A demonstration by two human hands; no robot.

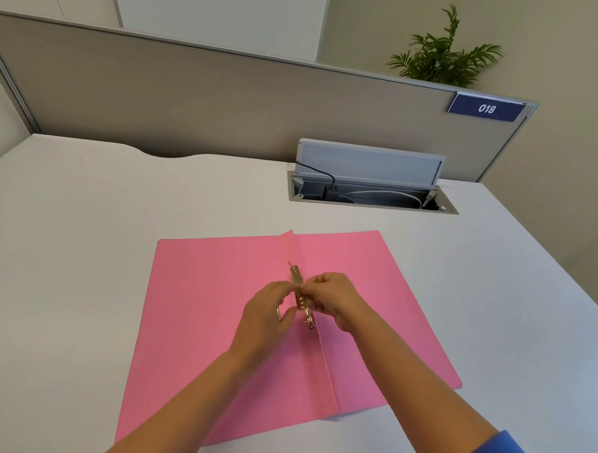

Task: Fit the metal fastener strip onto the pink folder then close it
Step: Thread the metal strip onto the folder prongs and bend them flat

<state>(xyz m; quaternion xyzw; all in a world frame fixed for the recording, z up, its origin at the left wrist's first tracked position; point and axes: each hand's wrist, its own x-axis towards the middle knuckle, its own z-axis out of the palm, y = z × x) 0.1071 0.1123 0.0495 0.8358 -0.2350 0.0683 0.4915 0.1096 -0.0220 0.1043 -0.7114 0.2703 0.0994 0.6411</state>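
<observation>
The pink folder [211,311] lies open and flat on the white desk, its centre crease running from far to near. Along that crease sits the metal fastener strip [298,277], gold-coloured with small holes, one thin prong sticking out at its far end. My left hand [269,314] pinches the strip from the left side. From the right, my right hand [335,301] grips it with fingertips at its middle. The strip's near part is partly hidden between my fingers.
A cable well with its lid raised [370,181] is sunk into the white desk [85,217] behind the folder, with cables inside. A beige partition [193,102] with a blue "018" sign [486,107] closes off the back. A plant [442,54] stands behind it.
</observation>
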